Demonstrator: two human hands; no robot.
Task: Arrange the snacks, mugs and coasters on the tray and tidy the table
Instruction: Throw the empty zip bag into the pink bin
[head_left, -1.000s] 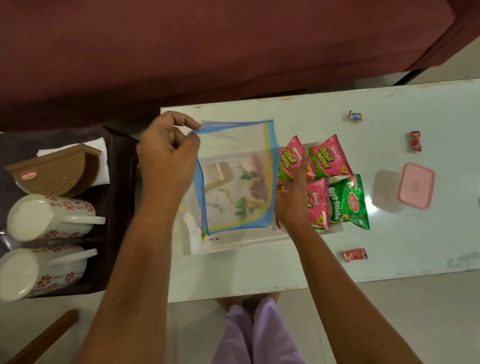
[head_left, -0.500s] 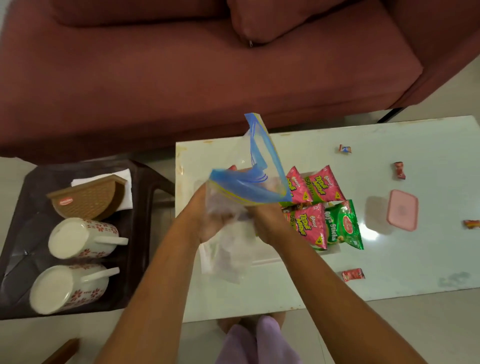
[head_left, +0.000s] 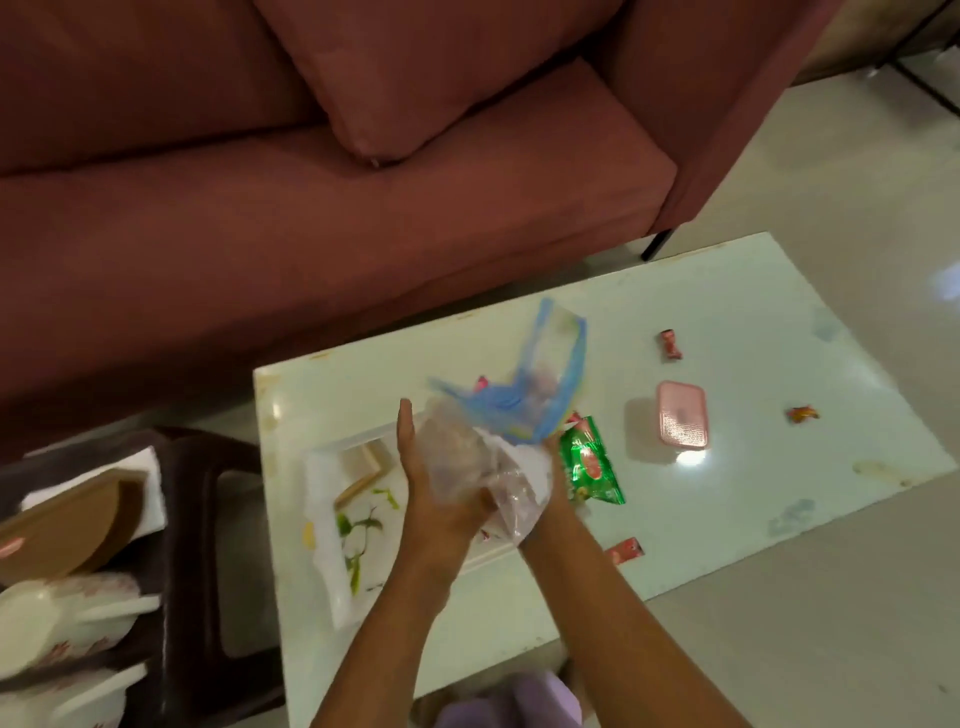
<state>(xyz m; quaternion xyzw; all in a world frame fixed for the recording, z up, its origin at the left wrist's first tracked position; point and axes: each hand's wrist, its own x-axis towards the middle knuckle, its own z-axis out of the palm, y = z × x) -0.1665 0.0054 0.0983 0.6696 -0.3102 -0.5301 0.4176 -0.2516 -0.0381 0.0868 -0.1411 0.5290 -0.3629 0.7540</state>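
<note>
Risk, bag: the plastic bag (head_left: 498, 441) is bunched between my hands above the right half of the tray (head_left: 324, 483). Its blue edge flaps loose on the far side. If I crush it carelessly, that edge could sweep packets off the tray.
Risk, packets: the green packet (head_left: 589, 467) lies at the tray's right end, just beside the bag. A pink packet shows only as a sliver behind the blue edge, so I could knock it without seeing it.
Risk, view: the picture is blurred, so I judge small contacts poorly.
Left hand: my left hand (head_left: 434, 483) is spread, thumb up, with its palm pressed flat against the bag's left side.
Right hand: my right hand (head_left: 543, 499) is under the bag's right side and mostly hidden by plastic. I cannot tell how its fingers lie.
Task things: the tray sits on the table (head_left: 727, 312). The mugs (head_left: 47, 629) are well to the tray's left, off the table.
Loose items: a pink box (head_left: 681, 421) lies right of the tray. One sweet (head_left: 626, 550) lies near the tray's near right corner, others farther right.
</note>
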